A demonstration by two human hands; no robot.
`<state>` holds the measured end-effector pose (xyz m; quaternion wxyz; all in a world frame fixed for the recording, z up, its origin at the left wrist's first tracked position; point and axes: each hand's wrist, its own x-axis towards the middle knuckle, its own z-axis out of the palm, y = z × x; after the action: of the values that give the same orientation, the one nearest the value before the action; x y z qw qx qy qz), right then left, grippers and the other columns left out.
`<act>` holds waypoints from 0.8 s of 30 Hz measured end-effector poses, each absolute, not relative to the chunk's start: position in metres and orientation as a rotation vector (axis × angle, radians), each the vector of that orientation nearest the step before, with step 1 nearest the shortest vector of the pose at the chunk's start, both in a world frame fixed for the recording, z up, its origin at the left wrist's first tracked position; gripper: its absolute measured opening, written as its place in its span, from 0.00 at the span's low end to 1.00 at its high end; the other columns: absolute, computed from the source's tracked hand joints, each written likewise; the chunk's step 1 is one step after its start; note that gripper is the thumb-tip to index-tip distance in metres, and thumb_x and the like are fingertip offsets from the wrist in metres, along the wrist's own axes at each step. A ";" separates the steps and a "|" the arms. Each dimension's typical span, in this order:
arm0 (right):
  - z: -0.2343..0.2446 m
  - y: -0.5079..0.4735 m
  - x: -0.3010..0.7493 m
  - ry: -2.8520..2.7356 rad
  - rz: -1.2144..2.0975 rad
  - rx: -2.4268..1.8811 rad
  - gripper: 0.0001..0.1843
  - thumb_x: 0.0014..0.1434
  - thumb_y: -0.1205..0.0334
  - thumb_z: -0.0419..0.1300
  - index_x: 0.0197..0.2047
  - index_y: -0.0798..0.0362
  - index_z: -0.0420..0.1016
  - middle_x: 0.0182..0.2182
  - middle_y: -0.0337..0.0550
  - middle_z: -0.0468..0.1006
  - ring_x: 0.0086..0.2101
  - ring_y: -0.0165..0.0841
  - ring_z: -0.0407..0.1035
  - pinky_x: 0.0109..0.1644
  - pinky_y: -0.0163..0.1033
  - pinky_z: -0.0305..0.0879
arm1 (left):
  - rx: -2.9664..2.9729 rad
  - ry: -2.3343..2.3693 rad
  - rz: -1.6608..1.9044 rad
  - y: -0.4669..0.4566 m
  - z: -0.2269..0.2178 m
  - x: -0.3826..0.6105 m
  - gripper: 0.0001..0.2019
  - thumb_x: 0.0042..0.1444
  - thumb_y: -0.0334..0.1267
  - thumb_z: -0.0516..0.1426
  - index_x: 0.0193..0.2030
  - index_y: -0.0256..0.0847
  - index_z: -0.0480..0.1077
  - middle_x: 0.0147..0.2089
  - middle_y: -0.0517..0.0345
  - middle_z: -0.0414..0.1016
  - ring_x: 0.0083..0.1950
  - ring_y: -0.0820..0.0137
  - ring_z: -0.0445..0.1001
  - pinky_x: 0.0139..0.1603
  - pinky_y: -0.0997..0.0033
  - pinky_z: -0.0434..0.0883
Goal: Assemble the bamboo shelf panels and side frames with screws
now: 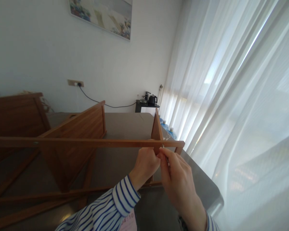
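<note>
A brown wooden shelf frame [125, 143] lies on its side, its long rail running across the view. My left hand [146, 163] is closed around the end shelf board [157, 128] just under the rail, with its fingertips hidden behind the wood. Close beside it, my right hand [179, 175] pinches a small metal piece [163, 146], which looks like a screw, at the rail's front face near its right end. Most of that piece is covered by my fingers. Further left, a slatted middle board [80, 130] and another board [16, 115] stand in the frame.
The frame rests on a grey table [128, 123] with a rounded right corner. White curtains [231, 106] hang along the right. At the back, a kettle [152, 99] stands on a dark stand, with a cord to a wall socket [75, 83]. Water bottles [171, 132] stand beyond the table. A pink paper [128, 222] lies below my left sleeve.
</note>
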<state>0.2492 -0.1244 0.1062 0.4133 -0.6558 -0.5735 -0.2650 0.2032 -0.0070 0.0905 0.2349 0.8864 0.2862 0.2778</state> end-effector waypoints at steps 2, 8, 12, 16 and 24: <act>0.108 -0.128 0.250 -1.520 -0.610 -1.681 0.13 0.64 0.68 0.49 0.51 0.55 0.68 0.39 0.48 0.78 0.38 0.36 0.71 0.43 0.42 0.68 | 2.437 0.775 0.778 -0.007 0.089 0.204 0.10 0.57 0.37 0.50 0.32 0.40 0.71 0.35 0.53 0.78 0.38 0.65 0.75 0.36 0.71 0.63; 0.118 -0.143 0.253 -1.700 -0.560 -1.780 0.22 0.64 0.68 0.47 0.61 0.58 0.59 0.42 0.53 0.74 0.41 0.40 0.68 0.46 0.49 0.68 | 2.396 0.813 0.784 -0.010 0.092 0.202 0.13 0.59 0.41 0.49 0.30 0.40 0.72 0.31 0.54 0.77 0.35 0.66 0.75 0.33 0.72 0.62; 0.123 -0.148 0.256 -1.700 -0.690 -1.838 0.22 0.63 0.67 0.49 0.60 0.58 0.63 0.38 0.53 0.71 0.40 0.42 0.67 0.41 0.48 0.69 | 2.422 0.796 0.745 -0.012 0.096 0.201 0.16 0.59 0.43 0.49 0.27 0.40 0.73 0.32 0.54 0.78 0.35 0.67 0.75 0.32 0.72 0.62; 0.128 -0.151 0.256 -1.710 -0.739 -1.826 0.18 0.63 0.67 0.49 0.55 0.57 0.70 0.30 0.49 0.69 0.34 0.38 0.66 0.36 0.45 0.69 | 2.437 0.836 0.739 -0.012 0.096 0.202 0.14 0.58 0.42 0.50 0.30 0.40 0.73 0.32 0.54 0.78 0.36 0.66 0.75 0.33 0.72 0.62; 0.123 -0.140 0.248 -1.270 -0.038 -1.535 0.07 0.59 0.64 0.59 0.39 0.51 0.78 0.27 0.40 0.76 0.27 0.30 0.71 0.29 0.33 0.70 | 2.426 0.693 0.809 -0.007 0.089 0.202 0.10 0.57 0.38 0.51 0.31 0.42 0.72 0.32 0.57 0.77 0.35 0.68 0.75 0.34 0.72 0.62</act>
<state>0.2477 -0.1398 0.1229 0.5433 -0.6466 -0.5352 -0.0159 0.2022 -0.0069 0.0895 0.2434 0.8880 0.2537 0.2962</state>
